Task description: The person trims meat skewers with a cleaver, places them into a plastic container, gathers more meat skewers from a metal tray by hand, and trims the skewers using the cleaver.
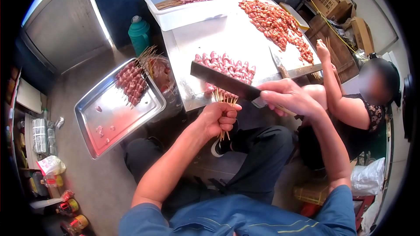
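My left hand is closed round the lower ends of a bunch of wooden skewers. Their meat pieces lie fanned out at the near edge of the white table. In my right hand is the handle of a wide-bladed cleaver. The blade points left and lies across my view of the meat, hiding part of it; whether it touches the meat I cannot tell.
Left of the table is a metal tray with meat skewers, near a teal flask. A white bin holds more skewers. Loose meat is heaped at the right. A co-worker sits at the right.
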The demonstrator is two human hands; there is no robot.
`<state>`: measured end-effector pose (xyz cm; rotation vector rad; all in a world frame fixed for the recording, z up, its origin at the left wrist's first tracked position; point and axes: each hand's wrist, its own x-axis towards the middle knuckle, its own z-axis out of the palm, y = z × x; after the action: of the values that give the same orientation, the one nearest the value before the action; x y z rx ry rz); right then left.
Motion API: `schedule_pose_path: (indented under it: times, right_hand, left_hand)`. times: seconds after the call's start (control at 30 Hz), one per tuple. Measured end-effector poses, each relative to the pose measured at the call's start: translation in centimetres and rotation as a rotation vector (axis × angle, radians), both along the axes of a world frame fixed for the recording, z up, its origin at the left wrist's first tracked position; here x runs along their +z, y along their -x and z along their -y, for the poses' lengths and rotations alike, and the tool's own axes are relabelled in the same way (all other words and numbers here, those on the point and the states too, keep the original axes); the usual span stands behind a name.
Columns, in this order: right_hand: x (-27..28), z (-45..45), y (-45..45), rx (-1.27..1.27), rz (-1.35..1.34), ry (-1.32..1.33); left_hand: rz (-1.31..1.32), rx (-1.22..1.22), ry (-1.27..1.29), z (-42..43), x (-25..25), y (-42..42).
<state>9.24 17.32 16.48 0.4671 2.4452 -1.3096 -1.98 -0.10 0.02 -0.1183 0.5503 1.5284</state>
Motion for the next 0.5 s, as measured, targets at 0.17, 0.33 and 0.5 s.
schedule_pose_path:
  times: [0.17, 0.33, 0.5]
  right_hand:
    - [0.4, -1.9, -1.5, -0.037, 0.141, -0.057]
    - [2.1, -4.1, -4.7, -0.067, 0.159, -0.041]
    - [1.0, -2.5, -1.9, -0.116, 0.008, 0.035]
  left_hand:
    - [0.004, 0.020, 0.048, -0.1, 0.1, -0.1]
    - [0.003, 0.014, 0.024, -0.3, -0.2, 0.0]
    - [0.014, 0.017, 0.032, -0.2, 0.3, -0.1]
